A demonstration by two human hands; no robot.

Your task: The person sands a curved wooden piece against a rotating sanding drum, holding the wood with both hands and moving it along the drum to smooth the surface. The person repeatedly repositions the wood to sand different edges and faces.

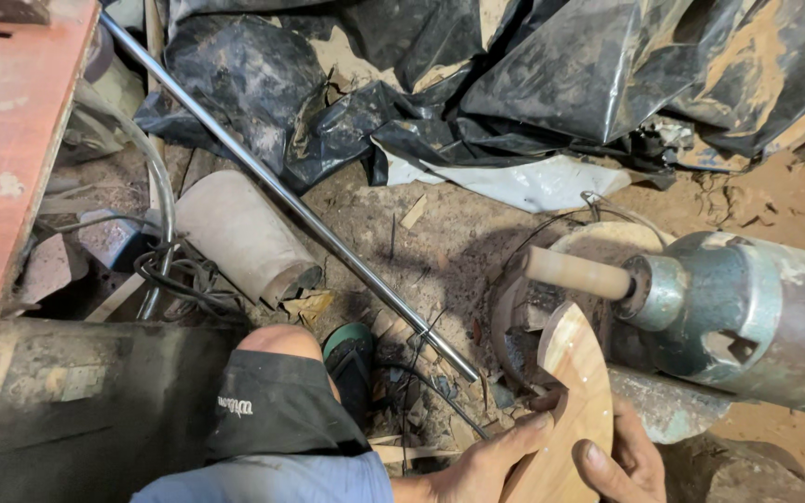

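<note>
Your left hand [486, 461] fingers grip left edge of round wooden disc [566, 410]; right hand [621, 466] fingers clamp disc's lower right face. Disc stands on edge, just under wooden spindle [578, 274] jutting from grey-green machine housing [747, 321]. Steel rod [291, 200] runs diagonally left of disc. Black plastic sheeting [514, 74] heaped beyond. Open dirt floor [440, 242] between rod and spindle.

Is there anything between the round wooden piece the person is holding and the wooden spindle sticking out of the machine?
Nothing visible. Both hands, left hand and right hand, grip the round wooden disc by its lower edge. Its upper edge sits just below the wooden spindle projecting from the metal machine housing, with only open air between them.
</note>
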